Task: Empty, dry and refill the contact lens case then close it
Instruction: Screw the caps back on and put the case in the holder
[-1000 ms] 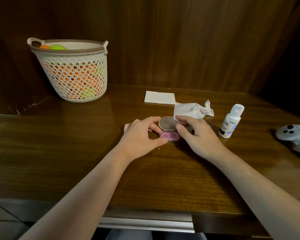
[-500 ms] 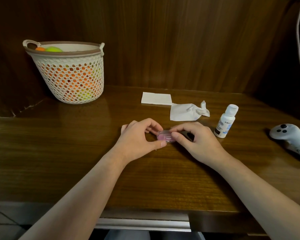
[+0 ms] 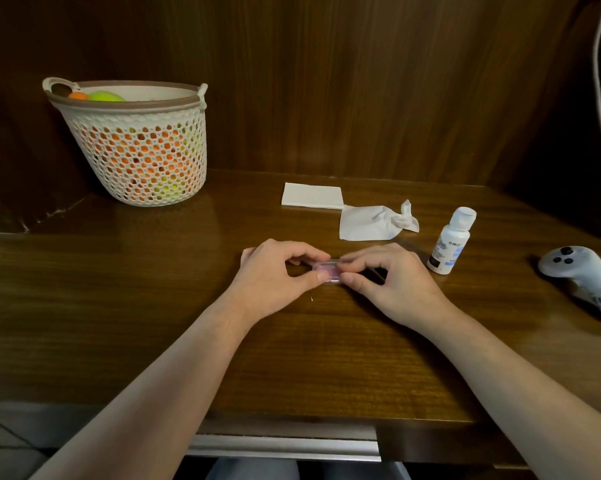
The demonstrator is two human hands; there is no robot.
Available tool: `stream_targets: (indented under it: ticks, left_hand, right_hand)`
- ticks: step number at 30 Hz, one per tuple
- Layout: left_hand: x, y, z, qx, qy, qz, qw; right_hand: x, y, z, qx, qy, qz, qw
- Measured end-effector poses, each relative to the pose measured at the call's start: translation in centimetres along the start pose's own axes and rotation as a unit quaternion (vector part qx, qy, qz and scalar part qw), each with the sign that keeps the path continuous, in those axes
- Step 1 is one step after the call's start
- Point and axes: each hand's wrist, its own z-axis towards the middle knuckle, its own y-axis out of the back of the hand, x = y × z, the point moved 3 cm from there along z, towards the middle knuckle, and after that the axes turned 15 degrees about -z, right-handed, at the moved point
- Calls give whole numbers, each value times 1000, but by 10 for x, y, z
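At the middle of a dark wooden desk (image 3: 153, 306), a person's left hand (image 3: 275, 271) and right hand (image 3: 392, 278) pinch a small pink contact lens case (image 3: 328, 270) between thumbs and curled fingers, its lid down flat. Just beyond lie a folded tissue (image 3: 311, 195) and a crumpled tissue (image 3: 372, 223). A white solution bottle (image 3: 450, 244) stands right of the hands, a grey controller (image 3: 583, 275) farther right, and a mesh basket (image 3: 143, 150) sits far left.
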Motion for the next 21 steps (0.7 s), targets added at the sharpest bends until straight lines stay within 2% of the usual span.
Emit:
stream_targets:
  ticks: [15,18,21]
  left_hand:
    - [-7,1,-4,-2,-8,26,1000]
    - [-10,2,-8,-22,8,-43,999]
    - [-14,11,-13,-75,34,-118,990]
  right_hand:
    - [4,-8,0,-13,32,-84,996]
    - [3,-4,-6,-73,-7,-96,993]
    - [4,6,-16,-148,-48,-77,985]
